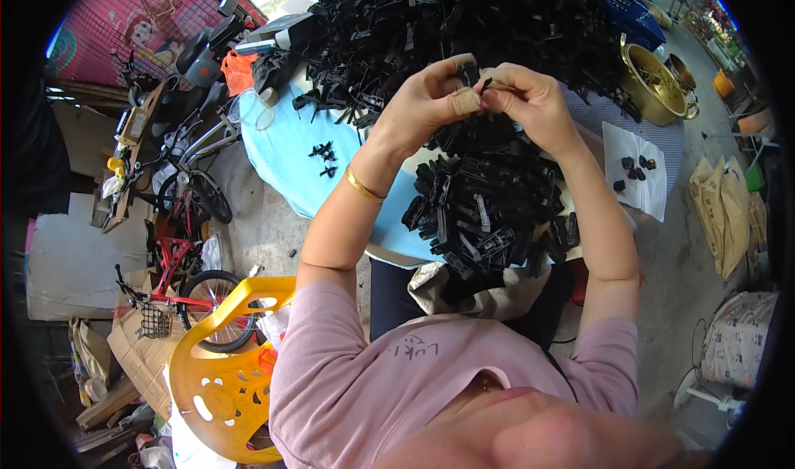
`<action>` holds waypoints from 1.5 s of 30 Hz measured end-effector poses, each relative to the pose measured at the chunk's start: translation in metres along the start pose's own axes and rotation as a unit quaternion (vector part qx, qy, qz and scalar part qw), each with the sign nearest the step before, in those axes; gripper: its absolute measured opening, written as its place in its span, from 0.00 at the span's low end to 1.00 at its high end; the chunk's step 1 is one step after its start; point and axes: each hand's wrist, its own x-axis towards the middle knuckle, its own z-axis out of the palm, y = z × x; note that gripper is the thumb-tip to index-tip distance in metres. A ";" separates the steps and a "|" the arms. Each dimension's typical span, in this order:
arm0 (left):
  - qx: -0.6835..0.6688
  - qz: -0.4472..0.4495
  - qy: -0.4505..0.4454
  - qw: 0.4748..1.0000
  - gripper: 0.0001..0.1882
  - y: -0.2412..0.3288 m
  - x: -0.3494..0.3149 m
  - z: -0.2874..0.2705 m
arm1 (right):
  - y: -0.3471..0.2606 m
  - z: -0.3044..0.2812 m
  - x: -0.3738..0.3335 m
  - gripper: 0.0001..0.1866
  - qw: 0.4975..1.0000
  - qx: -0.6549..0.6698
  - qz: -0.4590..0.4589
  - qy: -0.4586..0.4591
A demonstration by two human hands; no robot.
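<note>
Above the pile, my two hands meet close together. My left hand is closed, with tan tape wrapped round the thumb and a fingertip, and pinches a small black plastic part. Thumb and fingers of my right hand press together on the thin dark end of a black piece; whether it is the same part I cannot tell. Just nearer to me lies a heap of longer black plastic pieces. Beyond my hands rises a large mound of black plastic parts.
A few small black parts lie on the light blue table cover. On the right, a white sheet carries several dark bits, with a gold pot behind it. A yellow chair and a red bicycle stand at left.
</note>
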 end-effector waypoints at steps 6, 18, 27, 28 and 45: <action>0.119 0.119 0.006 0.986 0.34 0.001 -0.004 0.011 | -0.005 0.001 -0.005 0.04 0.995 0.048 0.089 0.004; 0.111 0.136 0.039 0.984 0.22 -0.005 -0.006 0.017 | -0.013 0.000 -0.010 0.10 0.992 0.071 0.101 0.013; 0.130 0.190 0.048 0.972 0.15 -0.009 -0.005 0.019 | -0.015 0.009 -0.013 0.09 0.998 -0.016 0.045 0.036; 0.130 0.190 0.048 0.972 0.15 -0.009 -0.005 0.018 | -0.015 0.009 -0.013 0.08 0.997 -0.002 0.071 0.027; 0.493 0.271 0.140 0.815 0.31 -0.012 -0.012 0.037 | -0.016 0.006 -0.014 0.11 0.972 -0.218 -0.052 0.070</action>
